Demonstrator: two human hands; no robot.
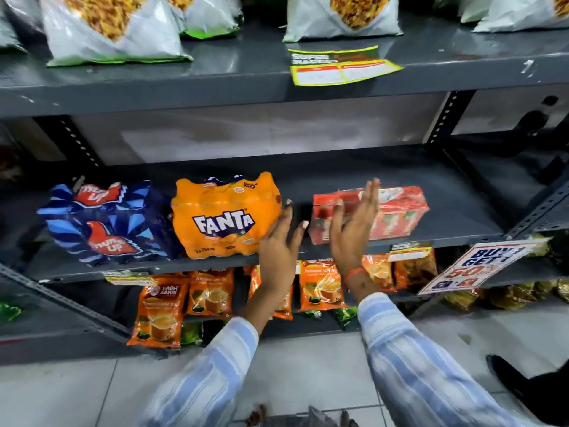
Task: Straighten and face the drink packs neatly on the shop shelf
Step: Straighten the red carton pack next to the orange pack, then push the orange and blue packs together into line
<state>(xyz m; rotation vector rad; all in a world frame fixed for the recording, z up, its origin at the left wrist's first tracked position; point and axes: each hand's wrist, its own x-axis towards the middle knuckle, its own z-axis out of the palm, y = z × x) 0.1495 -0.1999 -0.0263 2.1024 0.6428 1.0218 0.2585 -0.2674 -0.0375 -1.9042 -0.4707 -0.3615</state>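
Note:
Three drink packs stand on the grey middle shelf (446,211). A dark blue Thums Up pack (107,223) is at the left, tilted. Touching its right side is an orange Fanta pack (226,217), label facing me. A red juice-carton pack (397,211) lies further right, slightly skewed. My left hand (281,241) is flat and open beside the Fanta pack's right edge. My right hand (354,226) is open with fingers straight, in front of the red pack's left end. Neither hand holds anything.
White snack bags (117,29) and a loose yellow price label (341,67) sit on the shelf above. Orange tea pouches (212,291) fill the shelf below. A promotion sign (474,266) hangs at the right shelf edge. Grey floor tiles lie below.

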